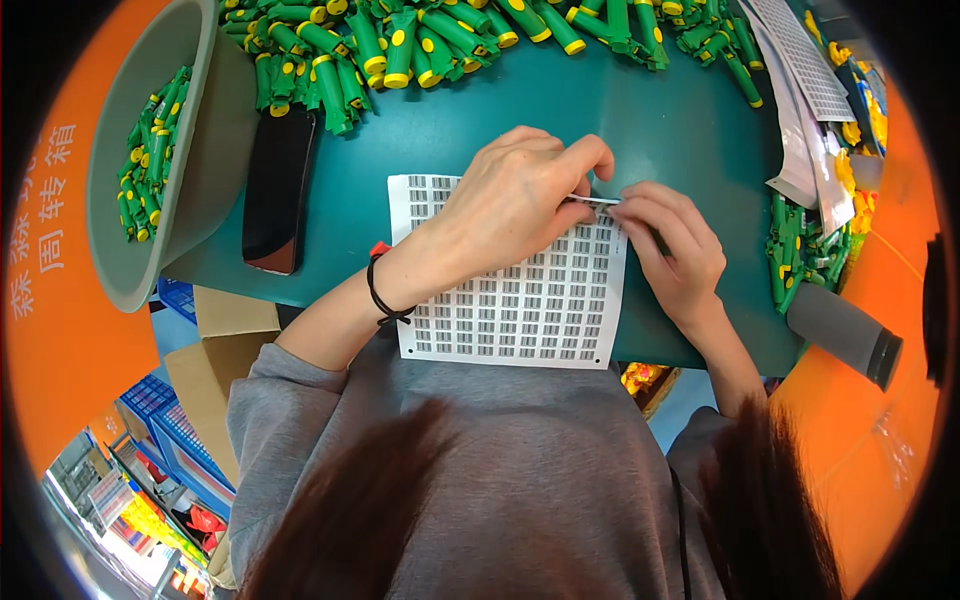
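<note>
A white sheet of small printed labels (510,345) lies on the green table in front of me, its near edge at the table's front. My left hand (525,195) reaches across the sheet, thumb and fingers pinched at its far right corner. My right hand (675,240) comes in from the right, with its thumb and fingertips closed on the same corner. Between the two hands the paper's edge shows as a thin, raised white line. The left hand hides much of the sheet's upper middle. A black band with a red piece circles my left wrist.
Green tube-shaped pieces with yellow ends (400,50) are heaped along the far side. A black phone (278,190) lies beside a grey-green bin (205,150) holding similar pieces. At right are more label sheets (800,60), green pieces and a grey cylinder (842,335). Cardboard (215,370) stands below left.
</note>
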`<state>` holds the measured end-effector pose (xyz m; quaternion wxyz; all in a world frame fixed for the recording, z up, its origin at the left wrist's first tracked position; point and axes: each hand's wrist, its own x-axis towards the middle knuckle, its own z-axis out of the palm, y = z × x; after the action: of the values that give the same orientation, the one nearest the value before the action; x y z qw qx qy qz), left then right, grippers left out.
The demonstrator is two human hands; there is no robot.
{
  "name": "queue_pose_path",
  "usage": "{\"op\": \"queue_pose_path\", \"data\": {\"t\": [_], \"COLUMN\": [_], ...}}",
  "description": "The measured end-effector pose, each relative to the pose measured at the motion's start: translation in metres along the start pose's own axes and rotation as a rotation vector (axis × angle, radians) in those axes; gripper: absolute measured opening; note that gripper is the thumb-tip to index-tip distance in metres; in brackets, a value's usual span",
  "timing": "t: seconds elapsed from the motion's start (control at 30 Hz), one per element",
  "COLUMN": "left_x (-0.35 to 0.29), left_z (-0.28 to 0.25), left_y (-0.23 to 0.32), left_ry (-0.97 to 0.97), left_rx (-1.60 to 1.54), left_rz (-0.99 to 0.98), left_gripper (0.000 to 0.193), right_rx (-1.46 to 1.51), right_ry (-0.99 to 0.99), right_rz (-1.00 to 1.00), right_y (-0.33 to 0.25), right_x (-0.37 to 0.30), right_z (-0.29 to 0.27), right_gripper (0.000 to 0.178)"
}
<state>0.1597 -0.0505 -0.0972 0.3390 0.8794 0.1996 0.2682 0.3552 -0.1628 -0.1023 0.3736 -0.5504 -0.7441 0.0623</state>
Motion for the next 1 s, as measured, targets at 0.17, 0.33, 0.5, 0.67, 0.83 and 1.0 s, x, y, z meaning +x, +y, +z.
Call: {"op": "queue_pose_path", "data": {"t": [0.17, 0.33, 0.5, 0.67, 0.83, 1.0], "left_x": [0.002, 0.007, 0.005, 0.005, 0.002, -0.003], "left_z": [-0.010, -0.002, -0.002, -0.003, 0.001, 0.008], "left_y": [-0.005, -0.009, -0.011, -0.010, -0.015, -0.019], "left_ry": [-0.049, 0.132, 0.146, 0.141, 0.153, 0.157], "left_rx": [-0.047, 0.082, 0.122, 0.138, 0.304, 0.443], "left_rz": [-0.078, 0.077, 0.121, 0.065, 0.222, 0.356], "left_gripper": [0.032, 0.019, 0.013, 0.014, 0.017, 0.019], "right_rx": [0.304, 0.765, 0.861, 0.833, 0.378, -0.896], "right_ry": [-0.156, -0.044, -0.096, -0.090, -0.204, 0.129], "right_rz": [0.459, 0.763, 0.860, 0.870, 0.671, 0.196], "right_y": [0.003, 0.010, 0.013, 0.011, 0.016, 0.134], "right_x": [0.010, 0.009, 0.009, 0.009, 0.036, 0.076], "right_z": [-0.009, -0.006, -0.001, 0.002, -0.025, -0.076], "right_gripper": [0.020, 0.025, 0.026, 0.025, 0.025, 0.033]}}
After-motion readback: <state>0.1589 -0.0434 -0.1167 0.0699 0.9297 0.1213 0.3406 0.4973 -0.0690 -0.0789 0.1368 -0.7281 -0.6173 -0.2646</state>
